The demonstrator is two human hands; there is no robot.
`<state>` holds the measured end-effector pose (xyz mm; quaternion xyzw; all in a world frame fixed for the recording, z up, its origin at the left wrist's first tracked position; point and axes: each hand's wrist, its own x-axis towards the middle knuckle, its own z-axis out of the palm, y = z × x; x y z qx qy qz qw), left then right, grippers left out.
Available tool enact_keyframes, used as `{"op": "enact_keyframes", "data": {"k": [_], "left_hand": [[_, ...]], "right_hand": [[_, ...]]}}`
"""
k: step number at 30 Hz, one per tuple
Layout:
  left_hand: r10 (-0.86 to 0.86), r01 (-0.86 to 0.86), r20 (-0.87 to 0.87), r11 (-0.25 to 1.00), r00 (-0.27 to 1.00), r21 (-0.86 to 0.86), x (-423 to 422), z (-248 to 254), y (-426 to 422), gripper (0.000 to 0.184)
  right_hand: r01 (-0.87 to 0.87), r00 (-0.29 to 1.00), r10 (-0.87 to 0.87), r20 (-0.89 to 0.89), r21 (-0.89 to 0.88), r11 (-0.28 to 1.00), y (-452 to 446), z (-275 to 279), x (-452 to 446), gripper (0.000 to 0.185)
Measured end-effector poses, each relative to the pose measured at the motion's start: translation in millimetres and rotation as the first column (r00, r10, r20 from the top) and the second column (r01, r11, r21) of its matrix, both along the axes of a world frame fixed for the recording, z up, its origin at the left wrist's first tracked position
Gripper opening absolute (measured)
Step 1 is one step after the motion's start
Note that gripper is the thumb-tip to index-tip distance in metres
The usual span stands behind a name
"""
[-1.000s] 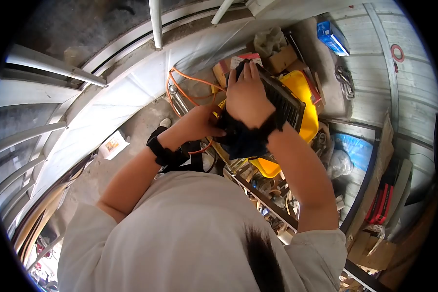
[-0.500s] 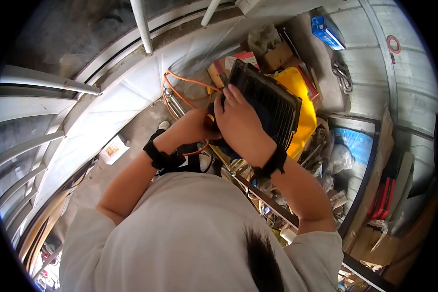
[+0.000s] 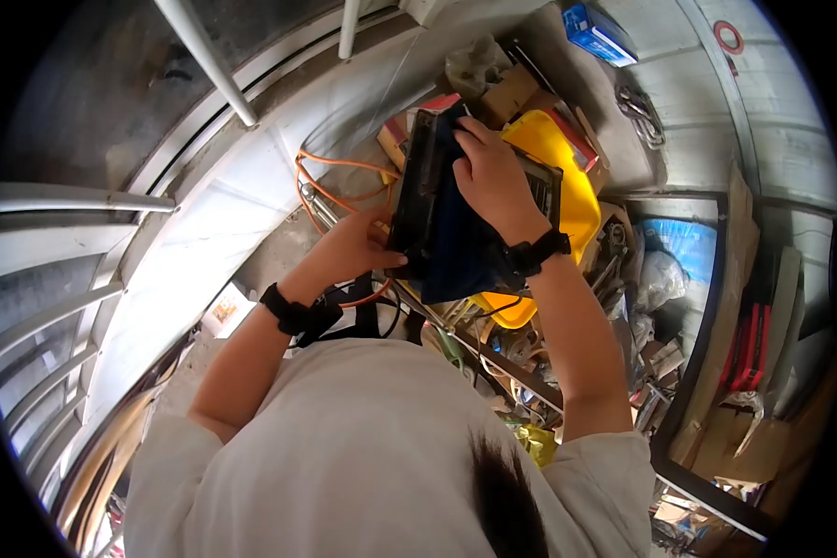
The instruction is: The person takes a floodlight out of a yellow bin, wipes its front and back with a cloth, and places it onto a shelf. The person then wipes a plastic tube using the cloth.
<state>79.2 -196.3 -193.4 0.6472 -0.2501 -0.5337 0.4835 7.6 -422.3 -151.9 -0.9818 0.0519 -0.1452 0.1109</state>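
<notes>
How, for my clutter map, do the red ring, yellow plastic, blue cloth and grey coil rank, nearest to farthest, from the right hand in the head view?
1. Blue cloth: under right hand.
2. Yellow plastic: right.
3. Grey coil: upper right.
4. Red ring: far upper right.

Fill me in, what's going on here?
The person's left hand holds the edge of a black, box-shaped object, while the right hand lies on a dark blue cloth against it. The cloth covers part of the object. A bright yellow plastic piece shows behind; whether it supports the object is unclear.
</notes>
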Motion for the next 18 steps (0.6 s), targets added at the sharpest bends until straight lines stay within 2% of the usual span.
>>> {"op": "enact_keyframes", "data": {"k": [3,6,7,8,10,13,16,17,18], "left_hand": [[-0.015,0.014,-0.025,0.999,1.000,-0.035,-1,8,-1,0.057],[-0.002,0.002,-0.022,1.000,1.000,-0.006,-2,12,-2,0.054],[-0.011,0.012,-0.009,1.000,1.000,0.012,-1,12,-2,0.053],[-0.022,0.022,0.002,0.999,1.000,0.030,-2,12,-2,0.053],[-0.028,0.028,0.014,0.998,0.999,0.048,-3,10,-2,0.051],[-0.008,0.007,0.018,0.999,1.000,0.047,-5,4,-3,0.051],[0.012,-0.013,0.023,0.999,1.000,0.041,-6,4,-7,0.051],[0.026,-0.027,0.017,0.999,1.000,0.038,-7,7,-9,0.052],[0.041,-0.042,0.010,0.998,0.999,0.037,-7,10,-9,0.053]], "right_hand": [[0.184,0.957,-0.231,-0.176,-0.247,0.951,2,11,-10,0.021],[0.202,0.916,-0.292,-0.277,-0.310,0.929,23,19,2,0.018],[0.105,0.986,-0.127,-0.107,-0.190,0.976,24,2,6,0.020],[0.033,0.995,-0.020,0.101,-0.127,0.991,28,-11,11,0.020],[0.060,0.988,-0.059,0.146,-0.008,0.998,27,-15,10,0.025],[0.246,0.952,-0.225,-0.209,0.077,0.966,5,8,-6,0.027],[0.434,0.859,-0.426,-0.283,-0.035,0.900,-17,15,-32,0.029],[0.408,0.863,-0.438,-0.253,-0.163,0.898,-24,13,-42,0.032],[0.435,0.855,-0.452,-0.254,-0.123,0.892,-24,11,-42,0.031]]}}
